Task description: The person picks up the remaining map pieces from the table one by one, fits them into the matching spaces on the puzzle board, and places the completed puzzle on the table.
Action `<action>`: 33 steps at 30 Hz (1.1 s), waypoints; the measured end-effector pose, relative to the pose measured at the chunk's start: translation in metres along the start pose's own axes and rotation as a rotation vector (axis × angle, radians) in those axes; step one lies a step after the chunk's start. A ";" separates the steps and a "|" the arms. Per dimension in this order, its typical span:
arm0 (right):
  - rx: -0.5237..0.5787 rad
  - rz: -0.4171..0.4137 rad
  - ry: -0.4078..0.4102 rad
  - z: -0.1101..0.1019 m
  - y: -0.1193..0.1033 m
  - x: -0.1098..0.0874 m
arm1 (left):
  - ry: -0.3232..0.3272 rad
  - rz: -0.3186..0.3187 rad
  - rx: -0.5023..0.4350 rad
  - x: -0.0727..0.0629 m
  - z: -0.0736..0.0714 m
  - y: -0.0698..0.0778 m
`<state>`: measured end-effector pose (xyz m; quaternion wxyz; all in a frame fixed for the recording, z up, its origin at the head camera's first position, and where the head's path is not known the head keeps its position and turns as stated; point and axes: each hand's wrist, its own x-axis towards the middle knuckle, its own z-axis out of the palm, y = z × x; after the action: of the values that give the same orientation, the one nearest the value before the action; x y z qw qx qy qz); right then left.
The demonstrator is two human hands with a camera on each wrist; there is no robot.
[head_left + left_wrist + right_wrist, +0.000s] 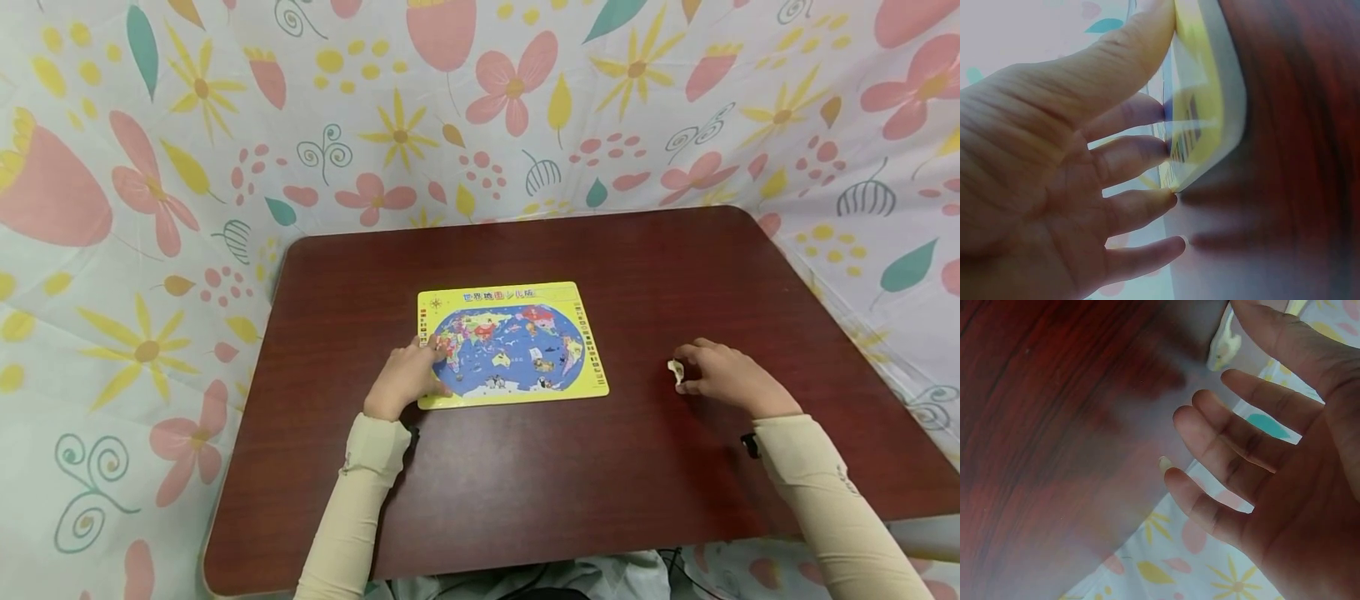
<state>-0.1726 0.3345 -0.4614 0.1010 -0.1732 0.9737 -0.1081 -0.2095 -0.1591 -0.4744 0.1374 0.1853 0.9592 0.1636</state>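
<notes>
A yellow-framed world map puzzle board (517,396) with a blue ocean lies flat on the table. My left hand (408,372) rests at its left edge, fingers spread fairly straight; in the left wrist view the thumb and some fingertips touch the board's yellow border (1200,112). To the right of the board, my right hand (723,377) is low over the table beside a small pale yellow puzzle piece (677,372). In the right wrist view this piece (1225,347) sits between the thumb and index fingertip, with a gap visible beside the index finger. The other fingers are loosely bent.
Both hands work over a dark red-brown wooden table (562,483) with rounded corners. A white cloth (315,100) printed with flowers and leaves hangs behind and at the sides. Dark cables (675,567) and part of the person's lap show below the near edge.
</notes>
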 end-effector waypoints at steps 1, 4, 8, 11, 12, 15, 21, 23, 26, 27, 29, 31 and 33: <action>-0.001 0.000 0.003 0.000 0.000 0.000 | -0.001 -0.001 -0.001 0.000 0.000 0.000; -0.005 0.000 0.007 0.001 0.000 0.000 | -0.005 -0.001 0.000 0.000 0.000 0.000; -0.003 0.009 0.008 0.002 0.000 0.000 | -0.011 0.000 0.008 -0.001 0.000 0.000; -0.002 0.020 0.010 0.003 0.001 0.001 | -0.007 0.000 0.004 0.000 0.000 0.000; -0.006 0.019 0.014 0.003 0.001 0.002 | -0.007 -0.002 -0.002 0.001 0.000 0.000; -0.027 0.014 0.037 0.005 0.001 0.003 | -0.008 -0.009 -0.015 0.002 0.001 -0.001; -0.053 -0.009 0.081 0.008 0.002 0.004 | -0.016 -0.011 0.002 0.001 0.000 0.000; -0.055 -0.017 0.087 0.007 0.001 0.004 | -0.017 -0.011 0.003 0.001 0.001 0.001; -0.059 -0.026 0.101 0.006 0.000 0.006 | -0.015 -0.012 -0.006 0.001 0.001 0.001; -0.059 -0.029 0.105 0.006 -0.001 0.008 | -0.015 -0.012 -0.003 0.001 0.001 0.001; -0.061 -0.037 0.111 0.005 -0.004 0.010 | -0.009 -0.010 -0.004 0.001 0.000 0.001; -0.063 -0.048 0.120 0.005 -0.007 0.014 | -0.004 -0.007 0.002 0.001 0.000 0.001; -0.061 -0.055 0.123 0.005 -0.011 0.017 | -0.004 -0.006 0.002 0.000 0.000 0.001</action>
<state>-0.1839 0.3178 -0.4663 0.0325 -0.1961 0.9757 -0.0917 -0.2095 -0.1579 -0.4741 0.1397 0.1832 0.9595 0.1618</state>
